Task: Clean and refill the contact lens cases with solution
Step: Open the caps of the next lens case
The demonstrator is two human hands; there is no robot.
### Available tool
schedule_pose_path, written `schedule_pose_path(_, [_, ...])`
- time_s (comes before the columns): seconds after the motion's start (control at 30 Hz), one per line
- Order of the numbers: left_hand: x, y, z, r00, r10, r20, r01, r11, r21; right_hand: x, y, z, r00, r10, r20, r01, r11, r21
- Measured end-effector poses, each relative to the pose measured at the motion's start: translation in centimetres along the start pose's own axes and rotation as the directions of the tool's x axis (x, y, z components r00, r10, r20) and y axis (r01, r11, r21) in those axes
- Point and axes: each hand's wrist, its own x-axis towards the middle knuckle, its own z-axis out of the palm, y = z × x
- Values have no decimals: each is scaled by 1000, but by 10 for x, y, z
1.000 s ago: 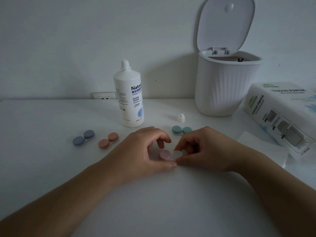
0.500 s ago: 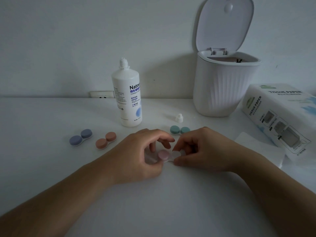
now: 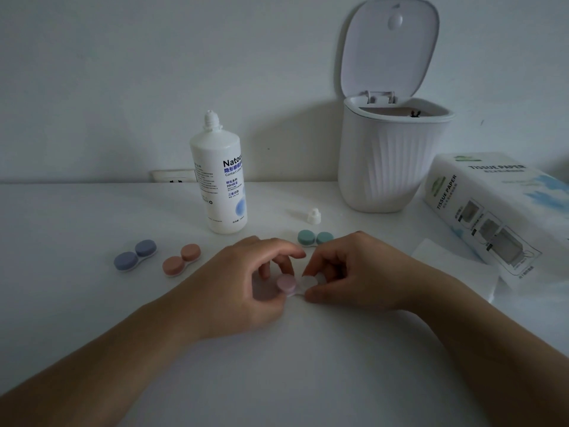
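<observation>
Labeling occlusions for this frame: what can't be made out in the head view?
- Pink lens case: body mostly hidden by the left hand and right hand; contents unseen.
- Solution bottle: brand name cut off by its curve; fine print too small.
- Bin: contents hidden by its rim.
- Tissue pack: cut off at the right edge.

bare table [image 3: 77,303] before the hands; solution bottle [image 3: 220,180], bin [image 3: 388,161] stand behind

My two forearms are bare to the frame edge; left hand [image 3: 243,285] and right hand [image 3: 357,272] wear nothing.
</observation>
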Motion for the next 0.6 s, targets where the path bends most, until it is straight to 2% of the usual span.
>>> schedule_pose_path(0.13, [0,2,-1,998,16,-68,-9,995,104,1,0,0,1000,3,3,-3,1000,-11])
schedule_pose_path(0.3, [-1,0,0,1000,3,27,-2,998,-56,0,1,0,1000,-2,4,2,1000,2])
schedule_pose_path(0.43, [0,0,2,998,-17,-68,22,997,77,1,1,0,1000,-2,4,2,1000,15])
schedule_pose_path(0.6, [2,-4,6,995,-13,-102,21,997,80,2,1,1,1000,4,7,-4,1000,12])
